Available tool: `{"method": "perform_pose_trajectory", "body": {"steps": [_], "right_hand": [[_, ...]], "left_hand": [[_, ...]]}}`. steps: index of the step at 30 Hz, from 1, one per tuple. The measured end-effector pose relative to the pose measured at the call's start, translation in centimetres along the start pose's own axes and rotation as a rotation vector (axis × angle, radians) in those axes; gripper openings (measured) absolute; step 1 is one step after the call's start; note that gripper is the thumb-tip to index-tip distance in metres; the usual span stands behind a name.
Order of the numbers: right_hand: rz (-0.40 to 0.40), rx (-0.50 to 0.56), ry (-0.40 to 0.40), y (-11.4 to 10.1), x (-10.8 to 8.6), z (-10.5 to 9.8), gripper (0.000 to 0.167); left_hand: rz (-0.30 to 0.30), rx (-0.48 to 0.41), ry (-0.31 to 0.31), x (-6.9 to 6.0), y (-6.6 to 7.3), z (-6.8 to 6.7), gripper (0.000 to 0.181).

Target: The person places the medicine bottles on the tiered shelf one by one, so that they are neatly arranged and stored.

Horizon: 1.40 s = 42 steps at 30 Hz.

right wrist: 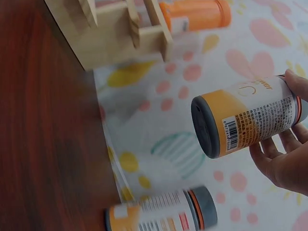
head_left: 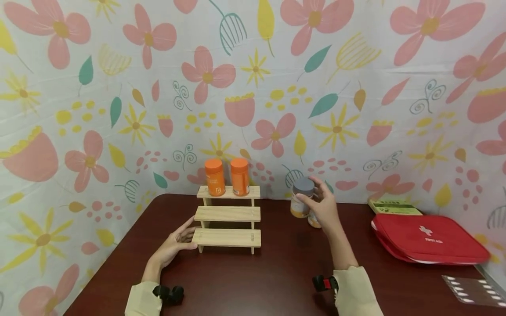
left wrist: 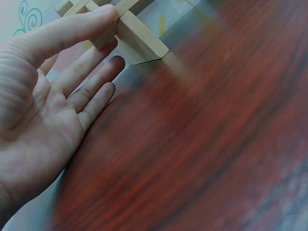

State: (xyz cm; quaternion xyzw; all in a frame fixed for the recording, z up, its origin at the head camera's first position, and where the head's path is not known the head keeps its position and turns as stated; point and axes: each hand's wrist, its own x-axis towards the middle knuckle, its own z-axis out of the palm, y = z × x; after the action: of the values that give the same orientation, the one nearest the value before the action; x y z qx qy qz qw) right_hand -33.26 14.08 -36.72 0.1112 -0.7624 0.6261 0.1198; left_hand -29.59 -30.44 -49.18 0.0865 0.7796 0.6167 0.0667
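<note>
My right hand [head_left: 325, 206] grips a grey-capped supplement bottle [right wrist: 245, 118] with a white and yellow label. In the right wrist view it is lifted off the table, its dark base and barcode showing. A second grey-capped bottle [right wrist: 163, 211] stands behind it on the table, mostly hidden in the head view. My left hand [head_left: 172, 246] rests against the left end of a three-step wooden display stand [head_left: 227, 213], its thumb and fingers nearly straight in the left wrist view. Two orange bottles [head_left: 215, 177] stand upright on the top step; the lower two steps are bare.
At the right of the dark wooden table [head_left: 233, 285] lies a red first aid pouch [head_left: 431, 241], with a green and yellow box [head_left: 395, 207] behind it. A clear sheet with white shapes [head_left: 476, 290] lies near the right edge. Flowered cloth [head_left: 253, 87] hangs behind the table.
</note>
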Motion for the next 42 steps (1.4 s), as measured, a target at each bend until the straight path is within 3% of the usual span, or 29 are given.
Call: {"method": "perform_pose_trajectory", "body": {"steps": [8,16,21,34,42], "right_hand": [[-0.01,0.043,-0.064,-0.6,0.5,3.4,0.068],[-0.083,0.072,-0.11,-1.8,1.1,6.8,0.066],[-0.097,0.091,-0.107,-2.0,1.3,8.9,0.065],[-0.031,0.167,-0.128,-3.0,1.5,13.7,0.064],[-0.081,0.132,-0.115,-2.9,0.9,16.7,0.062]], "left_hand": [[0.002,-0.006,-0.003,0.1,-0.1,0.2,0.092],[0.0,-0.007,0.001,0.2,0.1,0.1,0.092],[0.005,-0.006,-0.001,0.2,0.1,-0.1,0.092],[0.016,0.004,0.0,0.2,0.2,-0.3,0.092],[0.007,0.004,0.014,0.1,0.2,0.1,0.092]]}}
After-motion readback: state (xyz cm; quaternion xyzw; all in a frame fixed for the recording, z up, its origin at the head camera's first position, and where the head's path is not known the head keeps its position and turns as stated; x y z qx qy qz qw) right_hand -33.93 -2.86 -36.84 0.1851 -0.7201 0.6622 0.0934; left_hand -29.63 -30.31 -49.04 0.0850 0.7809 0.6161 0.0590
